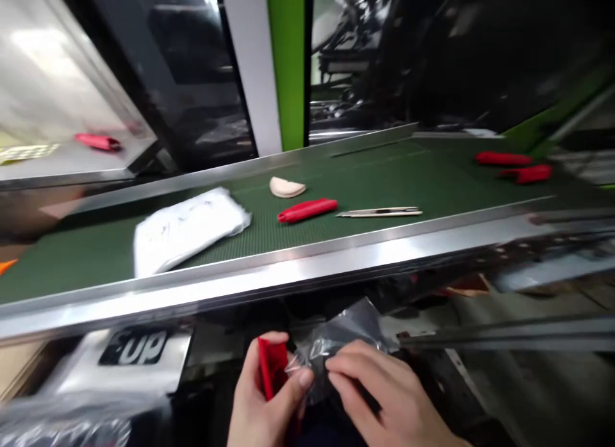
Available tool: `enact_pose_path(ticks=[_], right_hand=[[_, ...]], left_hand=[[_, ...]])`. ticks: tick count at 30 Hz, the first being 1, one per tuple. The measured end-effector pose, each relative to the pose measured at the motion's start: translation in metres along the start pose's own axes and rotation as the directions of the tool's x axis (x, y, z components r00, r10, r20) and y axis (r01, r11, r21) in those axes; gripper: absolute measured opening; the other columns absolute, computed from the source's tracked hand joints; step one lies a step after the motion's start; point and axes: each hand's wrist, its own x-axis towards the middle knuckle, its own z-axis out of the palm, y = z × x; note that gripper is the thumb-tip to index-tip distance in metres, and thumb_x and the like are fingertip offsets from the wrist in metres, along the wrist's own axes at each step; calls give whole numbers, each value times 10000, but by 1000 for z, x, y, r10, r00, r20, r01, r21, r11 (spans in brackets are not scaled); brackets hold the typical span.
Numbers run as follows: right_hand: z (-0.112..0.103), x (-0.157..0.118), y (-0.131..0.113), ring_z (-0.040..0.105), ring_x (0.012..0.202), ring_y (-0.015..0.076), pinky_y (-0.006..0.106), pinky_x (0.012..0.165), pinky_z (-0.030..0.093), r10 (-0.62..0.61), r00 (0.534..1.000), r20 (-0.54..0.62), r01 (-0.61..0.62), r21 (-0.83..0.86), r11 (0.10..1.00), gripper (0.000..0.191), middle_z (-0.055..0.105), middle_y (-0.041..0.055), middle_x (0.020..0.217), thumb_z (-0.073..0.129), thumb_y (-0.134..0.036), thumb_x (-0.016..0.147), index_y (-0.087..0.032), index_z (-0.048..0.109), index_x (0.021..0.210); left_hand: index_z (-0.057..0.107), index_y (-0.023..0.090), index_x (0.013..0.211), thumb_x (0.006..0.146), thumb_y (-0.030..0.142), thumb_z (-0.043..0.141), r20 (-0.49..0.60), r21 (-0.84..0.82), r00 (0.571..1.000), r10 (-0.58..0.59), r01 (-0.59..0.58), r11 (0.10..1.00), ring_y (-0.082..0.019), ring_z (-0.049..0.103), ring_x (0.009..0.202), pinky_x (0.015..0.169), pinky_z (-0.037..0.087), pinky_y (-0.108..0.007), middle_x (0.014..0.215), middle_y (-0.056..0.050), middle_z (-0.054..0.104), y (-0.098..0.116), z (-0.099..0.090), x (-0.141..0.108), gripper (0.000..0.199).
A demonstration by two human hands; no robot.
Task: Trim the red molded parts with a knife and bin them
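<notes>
At the bottom centre my left hand (266,396) is closed around a red plastic piece (272,364) with a hollow, open side. Its thumb also presses on the edge of a clear plastic bag (353,328). My right hand (379,389) pinches that bag between thumb and fingers, just right of the left hand. The bag's far corner sticks up below the conveyor's metal edge. Beyond the hands, on the green belt (379,171), lie another red piece (307,211), metal tweezers (379,212) and a beige half-round pad (287,187).
A white packet (189,226) rests on the belt at left, against the metal rail (298,261). Two red pieces (503,159) lie far right, and one (98,141) sits on a surface at upper left. Bagged material (86,421) is at lower left.
</notes>
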Motion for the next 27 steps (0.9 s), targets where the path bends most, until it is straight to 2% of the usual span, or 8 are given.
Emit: enact_pose_path(ticks=[4, 8, 10, 12, 16, 21, 24, 27], right_hand=[[11, -5, -2, 590, 718, 76, 154, 683, 500, 95, 985, 141, -114, 135, 984, 160, 609, -42, 836, 601, -137, 866, -232, 583, 994], [19, -9, 8, 596, 700, 75, 167, 667, 485, 315, 916, 250, -356, 139, 924, 60, 629, -67, 788, 608, -209, 881, -244, 584, 923], [18, -11, 13, 604, 693, 74, 171, 659, 478, 367, 886, 285, -423, 169, 890, 43, 640, -62, 782, 562, -218, 909, -236, 594, 886], [15, -12, 15, 595, 680, 75, 179, 650, 463, 380, 883, 277, -435, 173, 884, 100, 629, -56, 759, 538, -217, 919, -227, 599, 841], [10, -16, 15, 560, 659, 82, 189, 614, 433, 386, 911, 148, -408, 173, 896, 150, 587, -49, 731, 525, -256, 935, -221, 577, 798], [11, -19, 13, 538, 644, 82, 181, 588, 433, 407, 913, 18, -403, 186, 896, 124, 554, -44, 739, 511, -264, 940, -218, 545, 831], [11, -15, 14, 533, 616, 68, 156, 567, 436, 344, 936, 81, -351, 107, 930, 106, 545, -55, 723, 535, -231, 918, -213, 512, 816], [13, -12, 20, 503, 548, 61, 159, 527, 410, 281, 953, 114, -279, -28, 960, 216, 509, -66, 639, 539, -170, 910, -205, 458, 713]], left_hand=[[504, 201, 1038, 630, 369, 846, 23, -43, 999, -33, 34, 998, -59, 437, 506, 474, 342, -157, 645, 64, 556, -4, 1, 4, 558], [493, 210, 1116, 738, 411, 759, 167, 34, 974, -153, 149, 988, -59, 423, 461, 450, 317, -152, 584, 59, 538, -5, 1, 0, 504], [470, 222, 1155, 778, 414, 717, 207, 73, 957, -204, 193, 978, -59, 404, 420, 417, 290, -155, 569, 56, 538, -5, 1, -1, 490], [478, 226, 1140, 776, 386, 724, 183, 80, 963, -195, 183, 980, -55, 414, 426, 413, 296, -156, 626, 43, 560, -6, 1, 1, 467], [483, 241, 1097, 743, 357, 758, 135, 60, 984, -115, 108, 992, -64, 456, 482, 436, 348, -170, 729, 46, 562, -8, 3, 7, 463], [470, 265, 1097, 777, 378, 721, 105, 115, 993, -63, 51, 992, -62, 449, 505, 460, 367, -165, 728, 65, 552, -7, 10, 8, 422], [512, 251, 1077, 758, 335, 714, 97, 215, 995, 18, -38, 976, -87, 543, 631, 611, 461, -179, 754, 54, 595, -10, 14, 5, 386], [526, 255, 1073, 794, 322, 613, 92, 396, 984, 155, -179, 901, -122, 580, 699, 674, 486, -222, 793, 41, 624, -18, 13, 7, 300]])
